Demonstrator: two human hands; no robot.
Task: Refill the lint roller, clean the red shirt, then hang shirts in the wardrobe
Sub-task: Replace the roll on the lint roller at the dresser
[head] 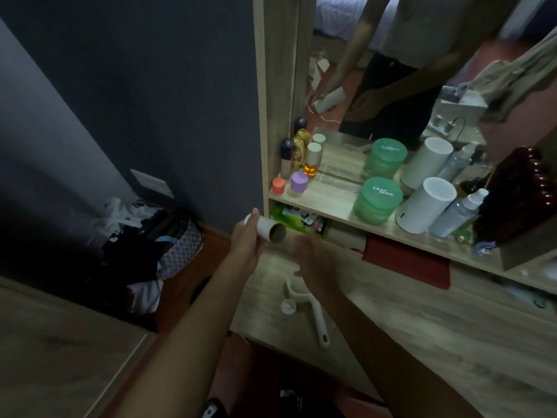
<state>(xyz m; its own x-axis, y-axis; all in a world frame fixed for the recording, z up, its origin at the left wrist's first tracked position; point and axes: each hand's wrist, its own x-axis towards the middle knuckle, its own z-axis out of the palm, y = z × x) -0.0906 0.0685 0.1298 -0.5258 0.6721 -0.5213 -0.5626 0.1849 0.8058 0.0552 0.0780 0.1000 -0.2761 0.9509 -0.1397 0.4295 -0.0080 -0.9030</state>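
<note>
My left hand (245,242) grips a white paper roll with a brown cardboard core (269,230), its hollow end turned toward me, above the left end of the wooden desk (422,321). My right hand (313,260) hovers just to the right of the roll, blurred, fingers apart and holding nothing. Below it the white lint roller handle (313,312) lies on the desk with a small white cap (288,306) beside it. No red shirt is in view.
A shelf (325,200) under a mirror carries two green jars (378,200), a white cylinder (425,206), spray bottles and small cosmetics. A dark red box (407,263) sits under the shelf. Bags and clothes (150,245) are piled on the floor at left.
</note>
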